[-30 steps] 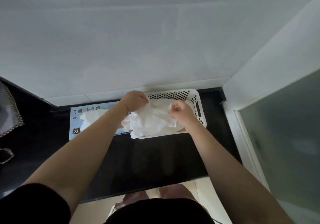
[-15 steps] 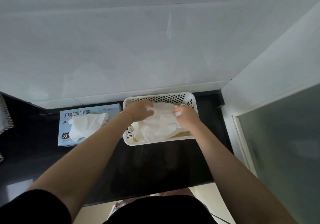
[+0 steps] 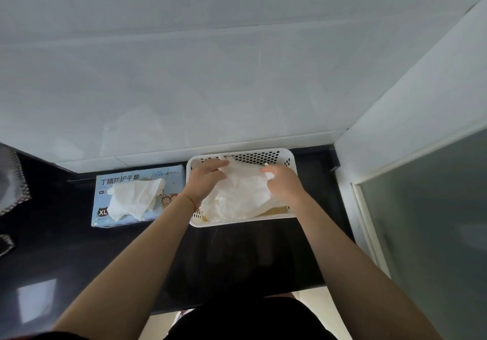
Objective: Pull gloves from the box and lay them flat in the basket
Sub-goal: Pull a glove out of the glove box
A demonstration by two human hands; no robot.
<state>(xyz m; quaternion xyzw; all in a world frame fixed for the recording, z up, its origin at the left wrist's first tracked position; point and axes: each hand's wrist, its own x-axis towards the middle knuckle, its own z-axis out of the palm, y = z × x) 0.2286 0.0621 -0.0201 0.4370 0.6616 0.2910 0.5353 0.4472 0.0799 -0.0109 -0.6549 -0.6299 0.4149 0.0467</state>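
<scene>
A dark, glossy surface [image 3: 237, 260] runs along a pale tiled wall [image 3: 210, 76], and a frosted glass panel [image 3: 427, 221] in a white frame closes off its right end. At the far left edge of the surface lies a grey cloth with a patterned border [image 3: 13, 181], and a second dark scrap [image 3: 5, 243] sits nearer the front left; what either one is cannot be told. Nothing stands between the two containers, which sit side by side against the back edge.

One light blue glove box [image 3: 137, 197], printed with dark characters and an XL mark, lies flat toward the back left of centre. One white glove [image 3: 134, 198] sticks out of its top opening, crumpled and draped over the lid.

Just to its right, almost touching, is one white perforated basket [image 3: 263, 156], near the back right corner. Inside it lies a heap of white gloves [image 3: 237, 197], spread across most of the floor; the layers blur together, so their number cannot be told. A tan patch shows beneath them at the front right.

Both hands are in the basket. The left hand [image 3: 204, 180], a thin orange band on its wrist, lies with fingers extended over the back left part of the heap, pressing on it. The right hand [image 3: 283, 183] has its fingers curled and pinches the glove material at the right side.
</scene>
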